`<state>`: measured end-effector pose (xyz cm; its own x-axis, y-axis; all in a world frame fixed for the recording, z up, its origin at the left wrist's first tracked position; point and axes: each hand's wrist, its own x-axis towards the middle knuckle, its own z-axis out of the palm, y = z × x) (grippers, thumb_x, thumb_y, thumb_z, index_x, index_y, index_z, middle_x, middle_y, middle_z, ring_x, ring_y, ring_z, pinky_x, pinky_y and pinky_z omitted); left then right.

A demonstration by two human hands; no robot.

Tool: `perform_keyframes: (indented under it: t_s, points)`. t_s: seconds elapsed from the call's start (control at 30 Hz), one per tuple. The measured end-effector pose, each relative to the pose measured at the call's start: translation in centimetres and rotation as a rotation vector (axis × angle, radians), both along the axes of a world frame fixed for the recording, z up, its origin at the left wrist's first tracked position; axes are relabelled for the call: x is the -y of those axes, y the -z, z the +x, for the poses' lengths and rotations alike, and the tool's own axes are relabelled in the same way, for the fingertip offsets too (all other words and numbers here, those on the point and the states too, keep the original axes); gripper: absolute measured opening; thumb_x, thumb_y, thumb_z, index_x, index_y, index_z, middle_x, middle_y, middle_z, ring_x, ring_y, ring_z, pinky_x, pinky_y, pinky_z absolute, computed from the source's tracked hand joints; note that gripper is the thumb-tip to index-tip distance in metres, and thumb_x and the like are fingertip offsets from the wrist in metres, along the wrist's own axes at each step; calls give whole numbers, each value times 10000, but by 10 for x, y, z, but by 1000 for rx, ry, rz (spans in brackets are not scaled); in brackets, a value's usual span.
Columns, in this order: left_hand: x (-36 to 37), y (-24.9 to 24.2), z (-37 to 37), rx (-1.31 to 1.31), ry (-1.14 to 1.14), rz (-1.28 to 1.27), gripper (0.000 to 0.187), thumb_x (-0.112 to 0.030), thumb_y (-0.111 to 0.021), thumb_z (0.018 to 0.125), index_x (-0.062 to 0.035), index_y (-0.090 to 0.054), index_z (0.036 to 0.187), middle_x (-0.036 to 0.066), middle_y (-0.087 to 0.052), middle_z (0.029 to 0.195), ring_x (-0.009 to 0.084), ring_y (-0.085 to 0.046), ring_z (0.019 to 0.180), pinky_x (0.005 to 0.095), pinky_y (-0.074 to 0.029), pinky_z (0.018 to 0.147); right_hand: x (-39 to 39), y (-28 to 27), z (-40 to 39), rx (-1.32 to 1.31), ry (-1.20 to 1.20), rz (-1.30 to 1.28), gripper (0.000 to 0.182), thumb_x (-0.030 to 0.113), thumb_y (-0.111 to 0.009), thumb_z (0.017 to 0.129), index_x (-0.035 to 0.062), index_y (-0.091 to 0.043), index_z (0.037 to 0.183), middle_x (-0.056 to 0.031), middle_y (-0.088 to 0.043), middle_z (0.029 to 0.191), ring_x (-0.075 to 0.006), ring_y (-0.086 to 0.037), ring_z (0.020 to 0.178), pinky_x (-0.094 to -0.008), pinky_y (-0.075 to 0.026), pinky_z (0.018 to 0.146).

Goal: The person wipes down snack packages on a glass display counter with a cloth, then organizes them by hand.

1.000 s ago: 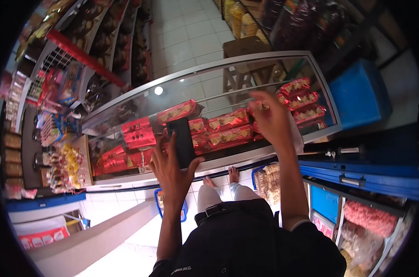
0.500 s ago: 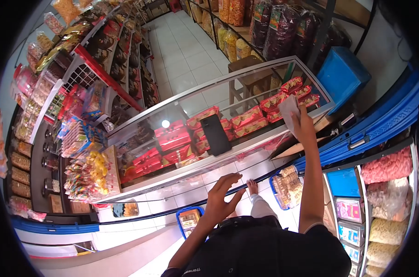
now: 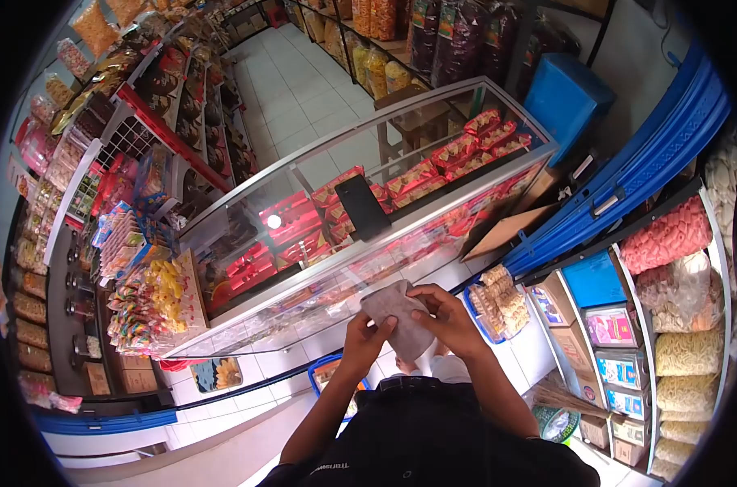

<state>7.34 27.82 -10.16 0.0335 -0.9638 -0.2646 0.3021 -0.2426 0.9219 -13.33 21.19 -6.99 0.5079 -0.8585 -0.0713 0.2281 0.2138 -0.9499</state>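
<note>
A thin, folded grey cloth (image 3: 405,321) is in front of my body, above the floor on my side of the counter. My left hand (image 3: 367,341) is closed on its left side, thumb on top. The right hand (image 3: 452,321) grips its upper right part, with the thumb pressed on the face. Beyond the hands stands a glass display counter (image 3: 417,223). A black smartphone (image 3: 362,209) lies on its top, near the front edge. Red snack packets (image 3: 454,152) show through the glass.
Candy and toy packs (image 3: 153,300) hang at the counter's left end. A blue box (image 3: 567,101) stands past its right end. Blue tubs of snacks (image 3: 497,304) sit on the floor nearby. Shelves with bagged goods (image 3: 685,353) line the right side.
My right hand has brought the cloth from above the counter's right end back towards my body. My left hand, open before, has taken hold of it too. The view has shifted slightly.
</note>
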Motion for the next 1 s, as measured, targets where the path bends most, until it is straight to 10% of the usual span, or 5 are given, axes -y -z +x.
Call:
perform_keyframes:
  t_s: [0.13, 0.3, 0.4, 0.57, 1.0]
  points:
    - [-1, 5, -29, 189, -113, 29, 797, -91, -733, 1006, -111, -279, 1660, 173, -516, 1487, 215, -563, 1247, 371, -502, 1065, -10, 23, -12, -247, 81, -193, 425, 44, -728, 987, 86, -590, 1387, -120, -682, 1338, -224, -666, 1264, -386, -514, 1086]
    - [-2, 39, -50, -162, -100, 239, 739, -535, -409, 1147, -187, -122, 1733, 91, -384, 1652, 275, -474, 1454, 432, -391, 1209, -20, 17, -24, -359, -16, -31, 455, 157, -715, 1032, 85, -498, 1425, -181, -750, 1225, -308, -744, 1188, -405, -588, 999]
    - [-13, 63, -61, -253, -3, 159, 1122, -781, -558, 944, -147, -65, 1727, 136, -302, 1717, 312, -395, 1536, 504, -336, 1265, -20, 36, -32, -510, -112, -108, 420, 182, -683, 1044, 101, -489, 1407, -216, -751, 1139, -366, -761, 1087, -456, -588, 942]
    - [-18, 72, -85, -516, 155, 201, 1159, -793, -627, 891, -146, -124, 1712, 151, -274, 1738, 377, -401, 1539, 530, -394, 1246, -39, 28, -42, -963, -256, -388, 421, 174, -689, 1007, 123, -490, 1375, -256, -720, 1029, -464, -739, 984, -515, -579, 852]
    - [-10, 42, -115, -598, 386, 88, 1400, -762, -869, 699, -40, -177, 1680, 178, -235, 1756, 286, -495, 1473, 430, -517, 1147, -39, -30, -84, -653, 131, -333, 172, 117, -706, 1008, 76, -637, 1160, -174, -755, 897, -376, -771, 813, -430, -595, 717]
